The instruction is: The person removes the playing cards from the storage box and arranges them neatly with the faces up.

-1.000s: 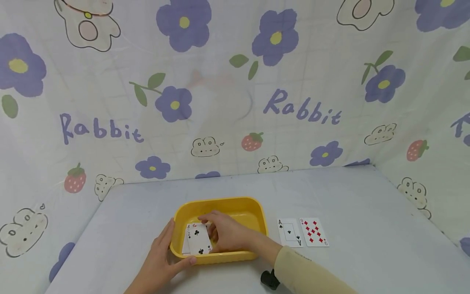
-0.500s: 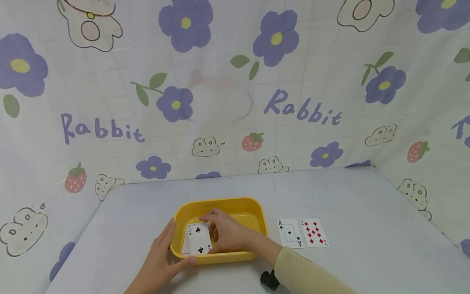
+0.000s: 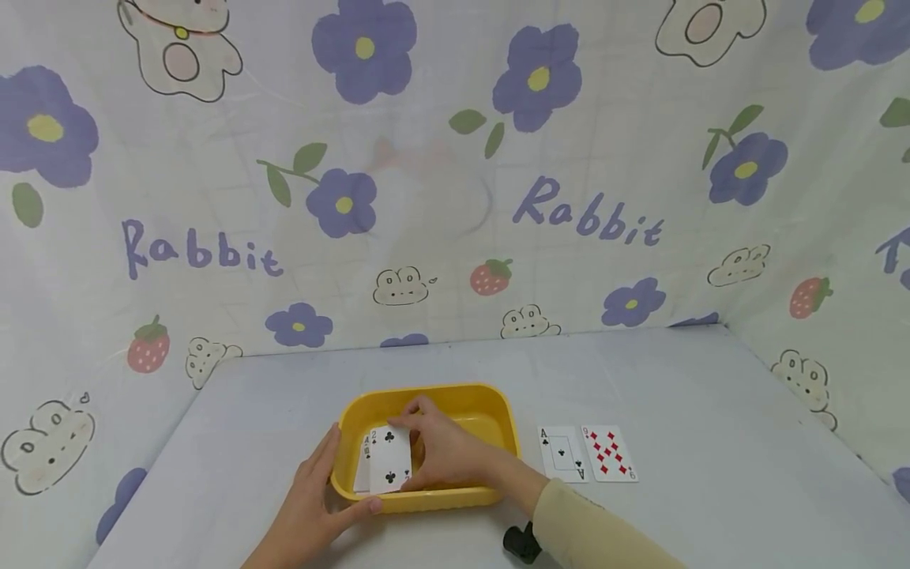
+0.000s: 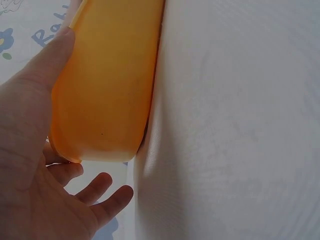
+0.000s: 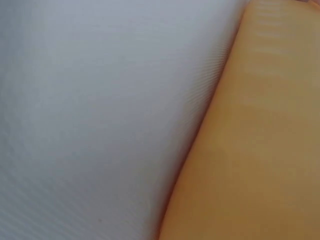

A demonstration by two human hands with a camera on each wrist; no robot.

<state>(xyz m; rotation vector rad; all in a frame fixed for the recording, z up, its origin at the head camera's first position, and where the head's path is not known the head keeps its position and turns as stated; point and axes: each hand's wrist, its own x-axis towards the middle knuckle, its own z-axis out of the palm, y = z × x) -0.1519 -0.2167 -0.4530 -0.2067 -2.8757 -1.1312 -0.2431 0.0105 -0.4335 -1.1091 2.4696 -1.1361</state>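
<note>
My left hand grips the left end of a yellow plastic tray, thumb on the front rim and fingers along the left side. In the left wrist view the thumb lies at the rim of the tray, with the other fingers around its corner. Inside the tray, my right hand pinches the two of clubs playing card by its right side. Under it, the left edge of an ace card shows. The right wrist view shows only the tray's outer wall and tabletop; the right hand is hidden there.
An ace of clubs and a nine of diamonds lie face up side by side on the white table, right of the tray. A black device sits at the right wrist. A printed curtain hangs behind.
The two of clubs has shifted slightly right and up with my right hand, uncovering more of the ace card's left edge. My left hand stays on the tray.
</note>
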